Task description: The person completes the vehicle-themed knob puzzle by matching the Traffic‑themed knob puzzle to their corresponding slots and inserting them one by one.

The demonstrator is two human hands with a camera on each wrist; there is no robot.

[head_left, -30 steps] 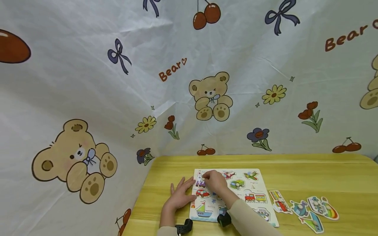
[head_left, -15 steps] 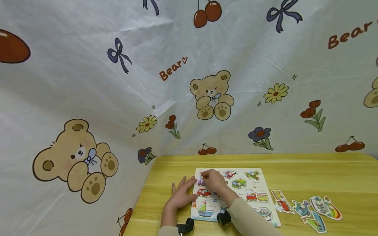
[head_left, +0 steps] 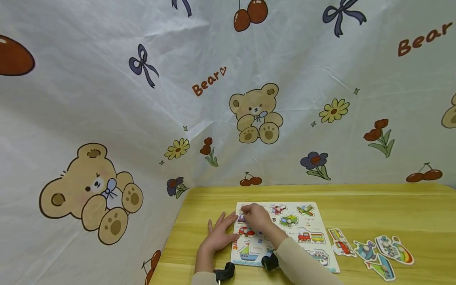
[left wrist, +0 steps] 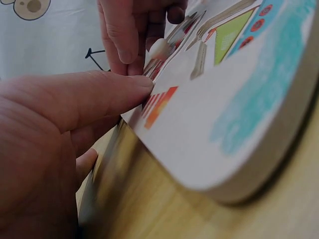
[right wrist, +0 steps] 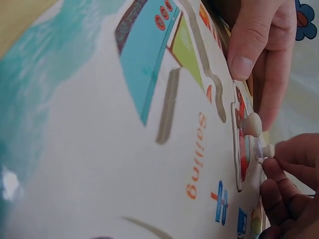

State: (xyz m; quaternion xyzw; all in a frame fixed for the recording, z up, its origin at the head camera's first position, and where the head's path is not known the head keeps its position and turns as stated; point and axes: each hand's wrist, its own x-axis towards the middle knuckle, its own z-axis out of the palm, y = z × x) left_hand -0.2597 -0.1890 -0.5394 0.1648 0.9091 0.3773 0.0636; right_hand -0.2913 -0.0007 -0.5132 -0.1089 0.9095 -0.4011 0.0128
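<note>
A white puzzle board [head_left: 261,259] with vehicle pictures lies on the table. At its upper left corner my right hand [head_left: 258,217] pinches the small knob of a rocket puzzle piece [head_left: 241,219], whose upper part the fingers cover. In the right wrist view the fingertips of that hand [right wrist: 294,184] meet around a pale knob [right wrist: 269,151]. My left hand [head_left: 218,236] rests at the board's left edge, fingers spread. Its thumb [left wrist: 114,97] touches the board's face in the left wrist view. Just below the rocket sits a red car piece [head_left: 246,232] with a round knob.
Helicopter [head_left: 278,209], plane [head_left: 305,210] and green truck [head_left: 289,221] pieces sit on the board. Right of it lie loose pieces: a red one [head_left: 341,242], a blue plane [head_left: 365,251], a sailboat [head_left: 382,268] and an overlapping pair [head_left: 393,249]. A bear-print cloth [head_left: 199,47] hangs behind.
My right fingers have shifted slightly left over the rocket piece, covering more of its upper part. The left hand keeps its place at the board's edge. The head view has shifted slightly.
</note>
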